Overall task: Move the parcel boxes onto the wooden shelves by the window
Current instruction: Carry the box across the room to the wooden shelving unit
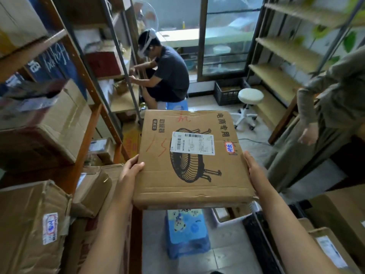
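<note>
A flat cardboard parcel box (189,159) was held in the centre of the frame, clear of the floor, gripped by its side edges. The left hand (131,168) was clamped on its left edge and the right hand (251,165) on its right. The wooden shelves (280,54) by the window (229,36) stood at upper right, well apart from it.

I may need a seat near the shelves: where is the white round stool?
The white stool stands right of centre, beside the black crate and before the wooden shelves.
</note>
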